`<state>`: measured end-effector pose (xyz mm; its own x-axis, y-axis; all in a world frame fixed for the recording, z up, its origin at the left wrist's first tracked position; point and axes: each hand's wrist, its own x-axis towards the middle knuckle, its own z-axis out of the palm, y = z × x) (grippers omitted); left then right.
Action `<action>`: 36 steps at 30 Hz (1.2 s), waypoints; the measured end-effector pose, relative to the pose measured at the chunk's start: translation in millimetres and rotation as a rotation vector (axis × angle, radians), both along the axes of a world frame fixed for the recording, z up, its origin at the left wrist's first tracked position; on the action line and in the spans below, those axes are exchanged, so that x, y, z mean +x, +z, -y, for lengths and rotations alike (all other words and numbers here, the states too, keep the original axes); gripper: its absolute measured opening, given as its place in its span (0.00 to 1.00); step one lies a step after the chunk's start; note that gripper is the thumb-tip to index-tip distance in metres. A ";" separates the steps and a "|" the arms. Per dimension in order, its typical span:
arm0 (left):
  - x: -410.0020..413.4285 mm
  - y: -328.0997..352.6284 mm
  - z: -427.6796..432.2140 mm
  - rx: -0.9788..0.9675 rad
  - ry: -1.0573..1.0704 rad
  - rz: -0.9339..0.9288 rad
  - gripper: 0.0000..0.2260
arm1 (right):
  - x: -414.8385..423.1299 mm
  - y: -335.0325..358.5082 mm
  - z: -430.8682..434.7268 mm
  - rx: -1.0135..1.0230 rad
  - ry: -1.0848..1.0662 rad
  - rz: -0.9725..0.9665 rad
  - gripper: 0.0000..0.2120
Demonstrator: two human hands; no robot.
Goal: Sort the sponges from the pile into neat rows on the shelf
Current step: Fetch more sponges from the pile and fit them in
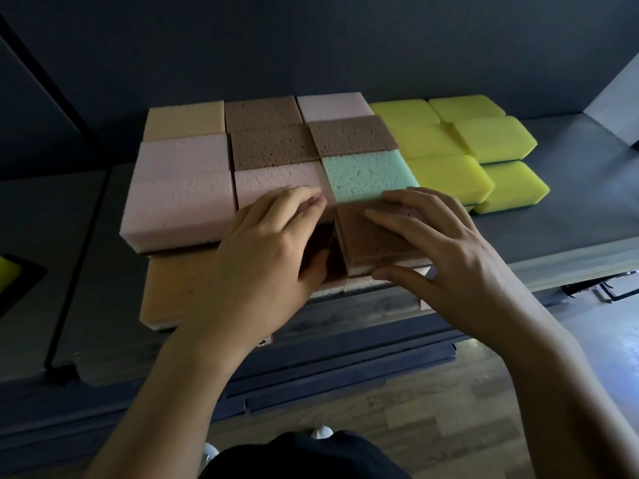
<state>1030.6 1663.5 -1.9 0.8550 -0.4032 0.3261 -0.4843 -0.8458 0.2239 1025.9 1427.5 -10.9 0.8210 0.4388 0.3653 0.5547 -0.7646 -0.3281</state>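
Brown sponge lies just in front of the teal sponge, touching its near edge & resting on paler sponges at the shelf front. Right hand grips it: fingers laid across the top, thumb pressed vs. the near side, so the sponge is pinched btwn them. Left hand is front-left of the teal sponge, fingers curled w/ tips on the pink sponge lying directly left of the teal one. Its thumb drops into the dark gap at the brown sponge's left side. Can't tell if this hand grips anything or only rests there.

Directly behind the teal sponge is a rear brown sponge, w/ more brown, pink & tan ones packed edge to edge behind & to the left. Further left of the pink sponge is a big pink block. Front-left of that, lower down, is an orange sponge at the shelf edge. Right of the teal sponge: yellow sponges in two cols, close together.

Shelf is a grey board, bare to the right of the yellow ones. Dark wall behind. Wood-look floor below the shelf front. Far left of the teal sponge, at the frame edge, is a yellow item in a black tray, mostly cut off.
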 end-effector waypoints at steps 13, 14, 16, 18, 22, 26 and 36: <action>-0.6 1.0 -0.3 0.007 -0.008 -0.015 0.25 | -0.5 0.3 0.2 -0.014 -0.016 0.000 0.29; -0.9 1.1 -0.2 0.005 -0.007 -0.017 0.25 | -0.8 -0.1 -0.1 -0.012 -0.020 -0.002 0.29; -1.2 1.2 -0.1 -0.001 -0.006 -0.021 0.26 | -1.4 -0.6 -0.7 -0.009 -0.025 -0.002 0.29; -1.6 1.5 0.1 -0.001 -0.006 -0.023 0.26 | -2.2 -2.4 -1.7 -0.010 -0.030 0.004 0.30; -1.3 1.5 0.0 0.010 -0.004 -0.023 0.26 | -1.6 -6.2 -3.0 -0.006 -0.042 0.002 0.30; -0.9 2.1 -1.0 0.014 -0.008 -0.030 0.26 | -1.8 -5.9 -1.0 -0.041 -0.050 -0.014 0.31; -18.4 21.6 -38.4 -0.053 0.031 0.077 0.20 | -15.6 32.2 -45.0 0.032 -0.049 0.076 0.25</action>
